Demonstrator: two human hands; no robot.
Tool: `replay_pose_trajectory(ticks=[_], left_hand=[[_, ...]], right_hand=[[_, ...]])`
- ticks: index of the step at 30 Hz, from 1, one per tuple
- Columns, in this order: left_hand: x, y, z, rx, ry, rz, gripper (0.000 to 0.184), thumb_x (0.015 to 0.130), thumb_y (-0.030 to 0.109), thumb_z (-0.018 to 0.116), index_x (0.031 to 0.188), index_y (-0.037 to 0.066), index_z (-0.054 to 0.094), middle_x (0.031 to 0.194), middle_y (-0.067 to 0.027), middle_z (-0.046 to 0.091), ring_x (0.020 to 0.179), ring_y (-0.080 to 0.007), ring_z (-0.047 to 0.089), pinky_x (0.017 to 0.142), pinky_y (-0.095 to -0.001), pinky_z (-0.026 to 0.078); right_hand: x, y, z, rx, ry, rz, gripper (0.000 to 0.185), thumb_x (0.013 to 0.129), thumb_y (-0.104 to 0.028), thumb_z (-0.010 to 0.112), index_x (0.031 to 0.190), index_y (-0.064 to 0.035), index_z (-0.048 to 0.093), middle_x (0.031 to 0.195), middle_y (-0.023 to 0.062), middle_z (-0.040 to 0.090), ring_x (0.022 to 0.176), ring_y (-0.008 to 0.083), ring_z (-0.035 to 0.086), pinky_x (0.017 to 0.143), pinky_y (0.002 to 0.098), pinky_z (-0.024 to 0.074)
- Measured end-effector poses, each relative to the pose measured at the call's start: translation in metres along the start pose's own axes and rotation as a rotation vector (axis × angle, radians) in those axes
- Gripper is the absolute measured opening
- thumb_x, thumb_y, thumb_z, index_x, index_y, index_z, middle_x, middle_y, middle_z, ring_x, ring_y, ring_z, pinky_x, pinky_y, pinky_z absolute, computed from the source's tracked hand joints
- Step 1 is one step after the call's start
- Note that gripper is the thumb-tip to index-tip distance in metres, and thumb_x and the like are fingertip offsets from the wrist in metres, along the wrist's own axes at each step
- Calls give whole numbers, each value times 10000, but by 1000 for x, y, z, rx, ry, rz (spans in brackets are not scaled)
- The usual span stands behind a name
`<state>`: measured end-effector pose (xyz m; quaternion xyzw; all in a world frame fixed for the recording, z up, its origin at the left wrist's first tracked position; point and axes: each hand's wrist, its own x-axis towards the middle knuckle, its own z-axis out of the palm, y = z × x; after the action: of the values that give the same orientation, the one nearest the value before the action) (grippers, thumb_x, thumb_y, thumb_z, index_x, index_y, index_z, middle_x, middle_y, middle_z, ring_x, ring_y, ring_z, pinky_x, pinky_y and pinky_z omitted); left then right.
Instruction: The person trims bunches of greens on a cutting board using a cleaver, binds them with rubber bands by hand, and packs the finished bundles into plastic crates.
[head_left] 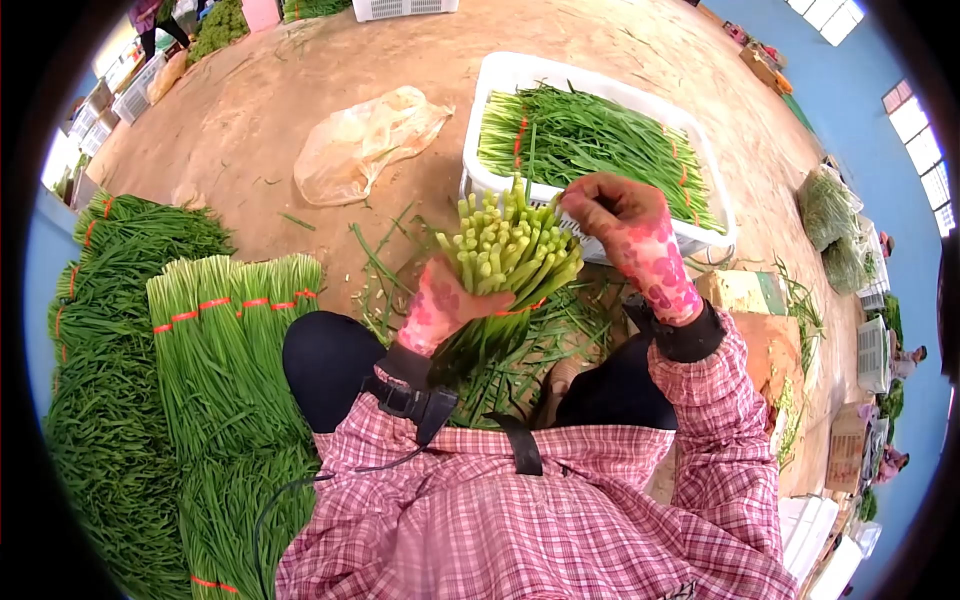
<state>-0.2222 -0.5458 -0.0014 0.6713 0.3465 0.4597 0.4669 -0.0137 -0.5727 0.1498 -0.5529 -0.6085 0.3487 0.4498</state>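
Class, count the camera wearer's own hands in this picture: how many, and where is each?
2. The left hand grips the bunch of green stems, its fingers partly hidden; the right hand is at the bunch's upper right, near the white basket.

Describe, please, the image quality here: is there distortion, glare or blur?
Head view: strong fisheye distortion, with the flat blue wall bending and black corners closing in; glare washes out the bright, pale-paned window at the right; indoor light looks soft, without hard shadows across the floor; the green, pale-ended stalk bunch in the left hand looks fairly sharp.
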Motion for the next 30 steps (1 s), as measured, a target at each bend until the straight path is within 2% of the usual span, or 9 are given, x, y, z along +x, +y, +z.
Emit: replay_pose_trajectory(ticks=[3,7,10,15,18,19,26,28,30], left_hand=[[-1,-7,5,-34,53,-34,692,629,263,901,1196,0,605,1068,-122,704,943,-222,677,844,-338,531],[4,-8,8,-141,51,-70,666,661,231,887,1222,24,592,1071,-126,707,964,-229,683,848,-345,529],[5,5,8,-69,100,-37,619,678,229,877,1205,49,608,1043,-119,716,964,-230,692,831,-340,535],[10,18,8,99,111,-11,584,682,223,872,1180,52,622,1024,-97,722,940,-197,693,812,-326,540],[10,12,7,-13,83,-97,594,685,206,868,1187,19,610,1041,-108,719,945,-185,688,840,-324,537],[9,11,8,-46,96,-117,602,686,205,867,1191,9,605,1046,-114,718,950,-188,687,848,-324,536],[9,4,2,13,75,-41,663,678,216,871,1229,-7,576,1093,-137,701,1004,-217,678,886,-339,524],[10,6,-2,-20,44,-10,671,676,211,870,1237,-3,571,1103,-137,698,1010,-221,676,885,-340,523],[6,3,-1,-144,-4,-51,677,676,202,869,1247,2,564,1113,-138,695,1015,-222,674,882,-339,524]], right_hand=[[2,-14,-1,-302,36,-490,133,850,-17,670,980,-35,695,906,81,666,817,191,637,721,304,500],[-3,-24,8,-417,-29,-612,209,751,-14,730,944,-86,700,954,112,639,948,329,600,832,417,484],[-4,-20,17,-541,-66,-680,238,710,-78,777,935,-104,704,946,104,638,918,327,590,813,434,472],[-5,-16,36,-773,-48,-706,175,683,-123,797,825,-91,699,857,77,644,873,300,601,767,422,470],[-4,-12,34,-106,-12,-441,107,746,-45,762,823,-46,689,841,63,650,812,215,615,725,343,488],[-6,-17,31,-59,77,-340,58,807,2,724,846,-7,682,832,54,651,777,143,606,699,269,487],[27,-9,2,-6,150,-159,195,957,-149,633,1059,9,681,981,74,699,860,124,622,772,259,504],[35,2,9,-4,43,-221,283,924,-178,675,1143,0,662,999,87,697,899,136,625,810,268,507],[41,5,7,-31,-312,-204,290,902,-172,694,1132,3,665,1025,87,688,913,138,624,814,269,507]])
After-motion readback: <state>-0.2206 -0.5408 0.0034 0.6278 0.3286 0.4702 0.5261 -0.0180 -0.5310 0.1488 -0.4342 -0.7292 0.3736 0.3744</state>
